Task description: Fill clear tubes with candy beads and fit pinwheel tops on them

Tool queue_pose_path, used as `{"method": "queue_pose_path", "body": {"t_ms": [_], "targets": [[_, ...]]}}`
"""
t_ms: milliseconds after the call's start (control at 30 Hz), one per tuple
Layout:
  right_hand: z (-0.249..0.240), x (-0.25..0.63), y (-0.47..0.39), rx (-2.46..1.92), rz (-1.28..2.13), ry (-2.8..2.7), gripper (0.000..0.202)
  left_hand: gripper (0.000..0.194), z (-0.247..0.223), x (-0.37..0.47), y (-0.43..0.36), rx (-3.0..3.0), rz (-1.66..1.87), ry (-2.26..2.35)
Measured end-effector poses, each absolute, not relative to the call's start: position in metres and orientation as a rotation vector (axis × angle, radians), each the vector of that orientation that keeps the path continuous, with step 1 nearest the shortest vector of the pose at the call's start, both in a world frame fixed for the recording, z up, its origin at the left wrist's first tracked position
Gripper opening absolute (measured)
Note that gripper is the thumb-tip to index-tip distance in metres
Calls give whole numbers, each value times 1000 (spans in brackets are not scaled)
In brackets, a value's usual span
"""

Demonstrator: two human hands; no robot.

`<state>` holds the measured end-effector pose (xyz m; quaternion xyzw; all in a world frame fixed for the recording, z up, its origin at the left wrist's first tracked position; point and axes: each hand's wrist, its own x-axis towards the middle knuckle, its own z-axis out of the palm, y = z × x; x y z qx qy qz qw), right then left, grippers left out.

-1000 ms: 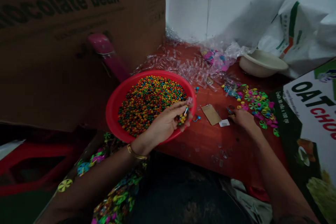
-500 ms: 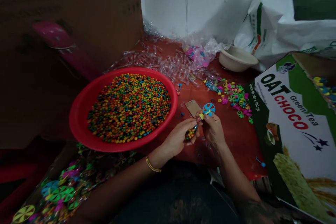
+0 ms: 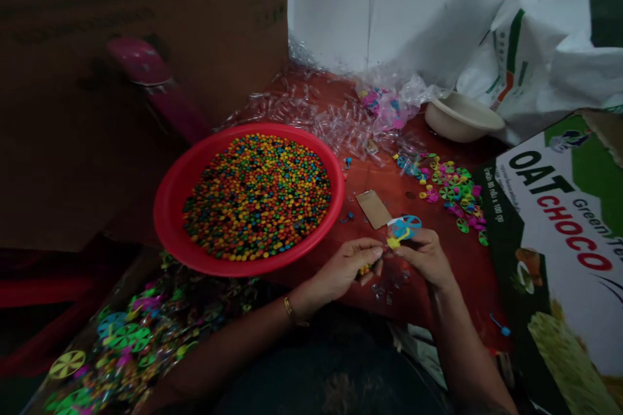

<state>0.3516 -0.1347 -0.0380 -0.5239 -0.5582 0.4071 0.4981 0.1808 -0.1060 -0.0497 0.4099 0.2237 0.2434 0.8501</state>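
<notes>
My left hand is closed around a small clear tube with colourful candies in it; the fingers cover most of it. In my right hand, thumb and fingers pinch a small plastic toy fan with blue blades and a yellow stem. The fan's yellow end is close to the left fingertips; whether it touches the tube cannot be made out. To the left of the hands stands a red basin full of colourful candies. A piece of cardboard lies just beyond the hands.
Empty clear tubes lie at the back, beside a beige bowl. Loose toy fans are piled at the right, near a printed carton. At lower left are filled tubes with fans. A large cardboard box stands left.
The whole view has shifted, so the surroundings appear farther right. The toy fan in my right hand has tilted, its blades now seen at a slant. My left hand keeps hold of the tube.
</notes>
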Motion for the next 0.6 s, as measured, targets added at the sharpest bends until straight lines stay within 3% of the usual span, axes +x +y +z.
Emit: {"method": "queue_pose_path", "body": {"t_ms": [167,367,467,600], "targets": [[-69,325,-140,-1163,1089,-893,31,29,-49,184,-105,1135,673,559],[-83,300,-143,-1336,939,-618,26,20,-47,175,-96,1967,767,869],[-78,305,-143,-1328,938,-688,27,18,-46,174,-95,1731,796,762],[-61,322,-142,-1199,899,-1056,21,29,-46,170,-90,1084,501,477]]}}
